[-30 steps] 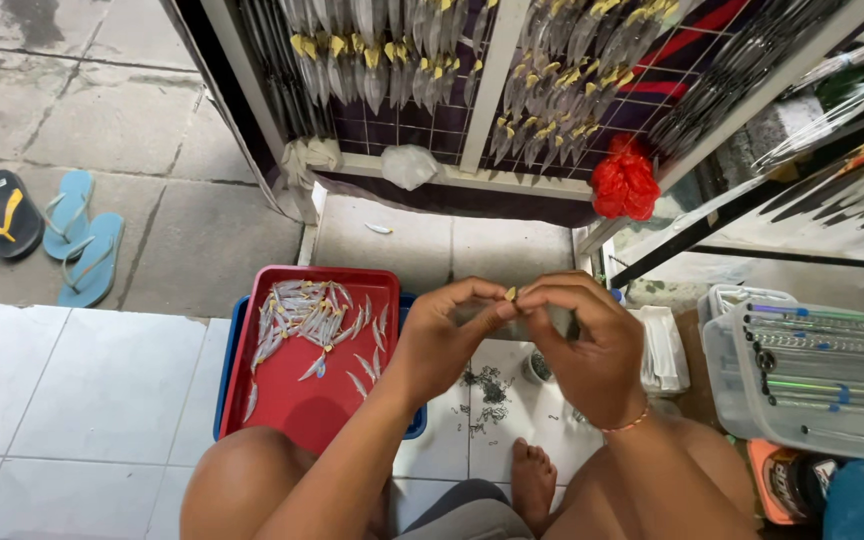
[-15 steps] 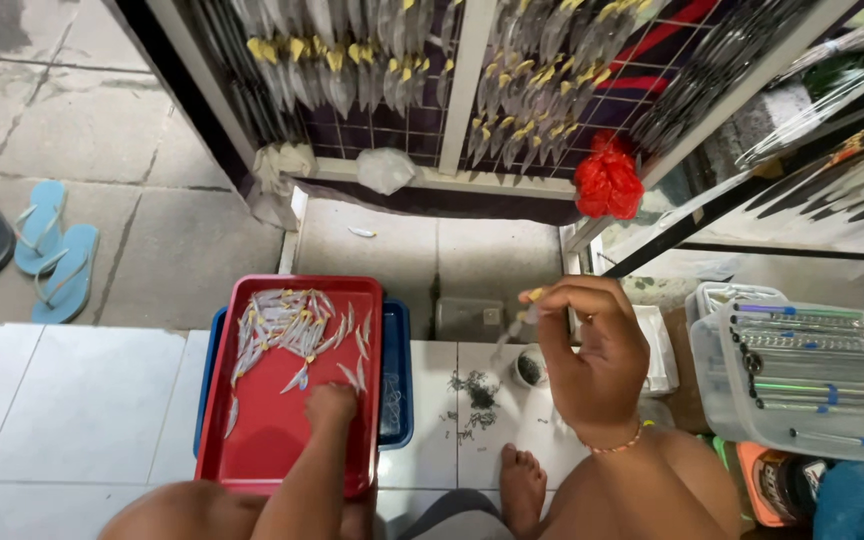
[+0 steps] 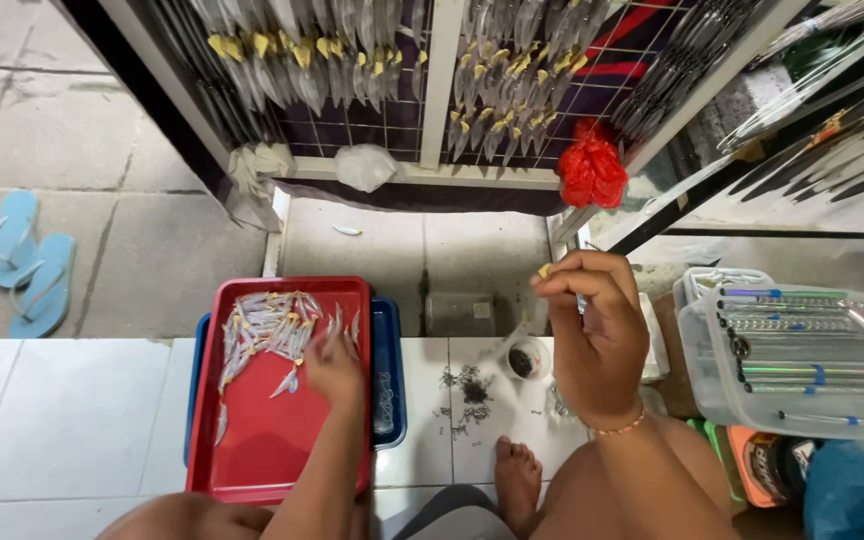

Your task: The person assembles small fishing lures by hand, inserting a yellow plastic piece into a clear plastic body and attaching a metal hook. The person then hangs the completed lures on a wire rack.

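I see a heap of small silvery, fish-shaped lures [image 3: 267, 330] lying in the far left part of a red tray [image 3: 272, 455], which sits on a blue tray [image 3: 389, 385] on the white tiled floor [image 3: 62, 420]. My left hand [image 3: 332, 365] is down in the red tray at the right edge of that heap, fingers curled onto the pieces; whether it has one pinched I cannot tell. My right hand [image 3: 597, 335] is raised to the right, well apart from the trays, its thumb and fingertips pinched together on a small piece with a yellow tip [image 3: 545, 270].

Between the two hands, on the tiles, are scattered tiny dark metal bits [image 3: 467, 395] and a small round white cup [image 3: 525, 360] holding more of them. A bare foot [image 3: 517, 480] rests near these. On the right stands a clear plastic box [image 3: 802, 360] with long thin tools inside. On the far side, a wire rack [image 3: 432, 70] hangs full of finished lures, with a red bag [image 3: 592, 170] at its lower right. Blue sandals [image 3: 32, 260] lie far left.
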